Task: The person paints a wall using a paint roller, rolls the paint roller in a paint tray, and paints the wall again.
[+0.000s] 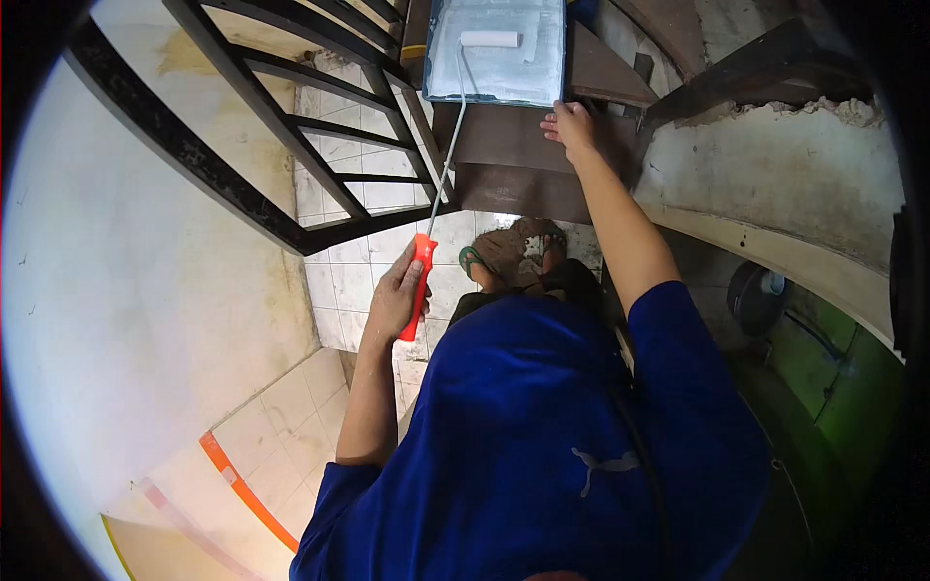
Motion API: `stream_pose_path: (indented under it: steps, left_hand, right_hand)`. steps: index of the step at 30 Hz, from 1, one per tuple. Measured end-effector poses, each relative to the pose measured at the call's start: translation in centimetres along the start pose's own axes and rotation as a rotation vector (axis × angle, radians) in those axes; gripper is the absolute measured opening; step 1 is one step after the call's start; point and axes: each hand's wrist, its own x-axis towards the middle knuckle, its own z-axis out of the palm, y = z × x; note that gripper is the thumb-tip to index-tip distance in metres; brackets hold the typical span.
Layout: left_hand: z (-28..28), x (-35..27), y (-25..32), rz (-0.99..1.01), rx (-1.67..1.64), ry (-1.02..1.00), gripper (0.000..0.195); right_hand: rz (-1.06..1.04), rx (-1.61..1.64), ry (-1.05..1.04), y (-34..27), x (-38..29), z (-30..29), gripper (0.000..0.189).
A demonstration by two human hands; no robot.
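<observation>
My left hand point(398, 298) is closed around the red plastic handle of a paint roller point(423, 283). The roller's long wire frame runs up to a small white roller sleeve point(491, 39), which lies in a dark-rimmed paint tray point(534, 72) coated with pale grey-white paint. The tray rests at the top of the view on brown steps. At the tray's lower right corner, my right hand point(570, 129) touches the rim with thumb and forefinger, its other fingers loosely curled. Whether it grips the rim firmly cannot be told.
Brown stair treads point(508, 138) lie below the tray. A dark railing point(290, 127) slants along the left, before a stained white wall point(145, 218). White floor tiles point(352, 287) lie around my sandalled feet. At the right are a low wall with a broken top edge point(785, 167) and a round dark object point(752, 298).
</observation>
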Motion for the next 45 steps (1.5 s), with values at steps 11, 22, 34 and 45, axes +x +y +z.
stream_pose_path:
  steps: [11, 22, 34, 45]
  left_hand:
    - [0.0, -1.1, -0.9, 0.016, 0.167, 0.014, 0.045]
    - [2.5, 8.7, -1.5, 0.601, 0.251, 0.216, 0.046]
    - [-2.6, -6.6, 0.3, 0.154, -0.191, -0.185, 0.065]
    - [-1.3, -8.4, -0.8, 0.385, 0.375, 0.21, 0.054]
  right_hand:
    - [0.068, -0.012, 0.038, 0.0, -1.3, 0.2, 0.015]
    - [0.022, 0.155, -0.166, 0.2, -0.2, 1.5, 0.028]
    - [0.071, -0.063, -0.117, 0.8, 1.9, -2.0, 0.035]
    - [0.099, -0.158, -0.097, 0.1, 3.7, -2.9, 0.053]
